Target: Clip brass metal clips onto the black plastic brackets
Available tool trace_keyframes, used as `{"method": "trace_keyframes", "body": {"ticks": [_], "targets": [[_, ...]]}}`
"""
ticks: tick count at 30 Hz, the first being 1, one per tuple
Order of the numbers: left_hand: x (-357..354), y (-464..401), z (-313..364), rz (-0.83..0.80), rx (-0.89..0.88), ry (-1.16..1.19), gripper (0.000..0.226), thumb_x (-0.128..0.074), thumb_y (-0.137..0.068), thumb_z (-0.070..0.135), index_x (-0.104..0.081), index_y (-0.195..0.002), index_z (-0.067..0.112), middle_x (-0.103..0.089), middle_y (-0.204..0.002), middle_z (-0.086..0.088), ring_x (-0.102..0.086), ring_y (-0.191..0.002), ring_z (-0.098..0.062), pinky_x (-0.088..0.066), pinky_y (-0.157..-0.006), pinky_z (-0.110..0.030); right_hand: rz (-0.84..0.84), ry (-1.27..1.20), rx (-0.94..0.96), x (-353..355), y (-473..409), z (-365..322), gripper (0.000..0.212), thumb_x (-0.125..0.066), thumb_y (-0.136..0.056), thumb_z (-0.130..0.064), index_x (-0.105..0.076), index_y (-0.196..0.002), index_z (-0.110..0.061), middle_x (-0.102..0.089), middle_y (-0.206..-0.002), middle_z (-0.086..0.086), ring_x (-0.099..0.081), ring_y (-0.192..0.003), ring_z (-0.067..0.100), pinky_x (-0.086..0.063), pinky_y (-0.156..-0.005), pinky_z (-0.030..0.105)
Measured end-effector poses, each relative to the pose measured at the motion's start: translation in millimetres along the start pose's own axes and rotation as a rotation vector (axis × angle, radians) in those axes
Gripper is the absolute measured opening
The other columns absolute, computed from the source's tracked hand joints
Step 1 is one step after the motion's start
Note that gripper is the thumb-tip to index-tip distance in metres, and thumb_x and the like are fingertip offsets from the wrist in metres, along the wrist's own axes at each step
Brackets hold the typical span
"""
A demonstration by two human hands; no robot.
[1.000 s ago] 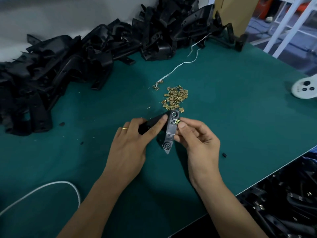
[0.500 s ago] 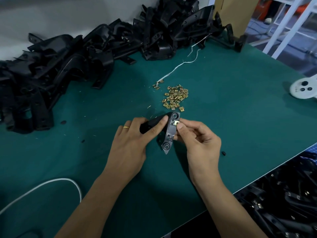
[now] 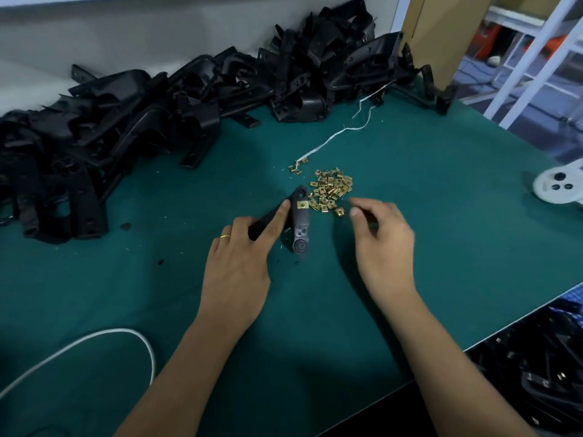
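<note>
A: While the left hand [image 3: 239, 263] grips the black bracket [image 3: 299, 220] on the green table [image 3: 441, 190], one brass clip [image 3: 303, 204] sits seated near its top end.

B: And the right hand [image 3: 383, 239]?

A: Empty, fingers loosely curled, hovering just beside the pile of clips [image 3: 329, 190].

B: Risks?

A: Pinching two clips at once from that tight heap, or scattering them. If the left grip slackens, the bracket could twist.
</note>
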State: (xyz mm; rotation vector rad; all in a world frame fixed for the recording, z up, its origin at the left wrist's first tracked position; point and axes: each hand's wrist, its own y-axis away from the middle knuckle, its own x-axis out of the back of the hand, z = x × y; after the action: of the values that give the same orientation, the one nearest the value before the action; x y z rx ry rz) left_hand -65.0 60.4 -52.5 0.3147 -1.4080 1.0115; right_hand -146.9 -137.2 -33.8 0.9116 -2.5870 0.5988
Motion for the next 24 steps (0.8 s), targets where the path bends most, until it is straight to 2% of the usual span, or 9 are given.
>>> {"method": "trace_keyframes", "body": {"ticks": [2, 4, 9, 12, 14, 16, 21, 24], "targets": [[-0.7, 0.0, -1.7, 0.005, 0.024, 0.023, 0.1, -0.07, -0.088, 0.004, -0.016, -0.162, 0.042, -0.049, -0.116, -0.005, -0.052, -0.094, -0.025, -0.051, -0.087, -0.044, -0.035, 0.18, 0.013, -1.3, -19.2, 12.8, 0.02, -0.068, -0.1, -0.021, -0.077, -0.117, -0.013, -0.064, -0.107, 0.005, -0.062, -0.1, 0.021, -0.044, -0.091, 0.024], [-1.4, -0.3, -2.1, 0.004, 0.025, 0.006, 0.101, -0.072, -0.087, 0.005, -0.015, -0.162, 0.044, -0.049, -0.115, -0.003, -0.052, -0.094, -0.024, -0.051, -0.087, -0.042, -0.104, 0.261, 0.012, -8.0, -28.3, 21.7, 0.023, -0.071, -0.098, -0.023, -0.076, -0.117, -0.011, -0.06, -0.106, 0.007, -0.06, -0.104, 0.026, -0.04, -0.088, 0.024], [-1.5, -0.1, -1.8, 0.011, 0.024, 0.007, 0.1, -0.07, -0.088, 0.004, -0.015, -0.162, 0.043, -0.05, -0.114, -0.003, -0.052, -0.093, -0.023, -0.051, -0.086, -0.041, -0.144, 0.3, 0.082, -12.0, -27.8, 23.7, 0.007, -0.073, -0.093, -0.018, -0.069, -0.098, -0.021, -0.054, -0.101, -0.004, -0.052, -0.105, 0.022, -0.037, -0.085, 0.026], [-1.1, 0.7, -2.7, 0.01, 0.025, 0.029, 0.101, -0.073, -0.086, 0.004, -0.018, -0.161, 0.043, -0.05, -0.114, -0.004, -0.053, -0.093, -0.024, -0.051, -0.087, -0.043, -0.174, 0.083, 0.062, -2.8, -23.1, 22.2, 0.014, -0.071, -0.094, -0.017, -0.061, -0.092, -0.026, -0.063, -0.093, -0.009, -0.059, -0.093, 0.016, -0.045, -0.079, 0.026], [-1.7, 0.9, -3.3, 0.016, 0.029, 0.048, 0.099, -0.074, -0.086, 0.005, -0.021, -0.161, 0.041, -0.05, -0.114, -0.004, -0.053, -0.093, -0.024, -0.051, -0.087, -0.043, -0.191, -0.072, 0.032, 4.0, -17.9, 19.9, 0.019, -0.072, -0.094, -0.016, -0.06, -0.088, -0.028, -0.066, -0.088, -0.01, -0.062, -0.085, 0.01, -0.047, -0.076, 0.017], [-2.5, 1.1, -4.4, 0.035, 0.027, 0.057, 0.095, -0.073, -0.088, 0.004, -0.024, -0.161, 0.04, -0.05, -0.113, -0.004, -0.053, -0.092, -0.024, -0.051, -0.086, -0.042, -0.198, -0.129, 0.014, 7.7, -12.1, 19.6, 0.019, -0.076, -0.092, -0.015, -0.062, -0.085, -0.026, -0.067, -0.085, -0.008, -0.063, -0.08, 0.01, -0.047, -0.074, 0.015], [-2.6, 1.2, -4.2, 0.068, 0.023, 0.088, 0.073, -0.06, -0.099, 0.01, -0.031, -0.159, 0.038, -0.053, -0.114, -0.006, -0.054, -0.092, -0.026, -0.051, -0.085, -0.044, -0.188, -0.201, -0.053, 10.2, 4.8, 20.7, 0.019, -0.082, -0.089, -0.023, -0.065, -0.081, -0.025, -0.069, -0.076, -0.003, -0.065, -0.072, 0.018, -0.054, -0.069, 0.029], [-1.3, 1.8, -4.0, 0.069, 0.018, 0.092, 0.072, -0.06, -0.099, 0.009, -0.033, -0.159, 0.037, -0.053, -0.114, -0.006, -0.054, -0.092, -0.027, -0.052, -0.084, -0.044, -0.192, -0.268, -0.083, 12.2, 13.7, 17.0, 0.014, -0.079, -0.092, -0.022, -0.07, -0.082, -0.026, -0.074, -0.076, 0.001, -0.069, -0.069, 0.021, -0.057, -0.066, 0.032]]}}
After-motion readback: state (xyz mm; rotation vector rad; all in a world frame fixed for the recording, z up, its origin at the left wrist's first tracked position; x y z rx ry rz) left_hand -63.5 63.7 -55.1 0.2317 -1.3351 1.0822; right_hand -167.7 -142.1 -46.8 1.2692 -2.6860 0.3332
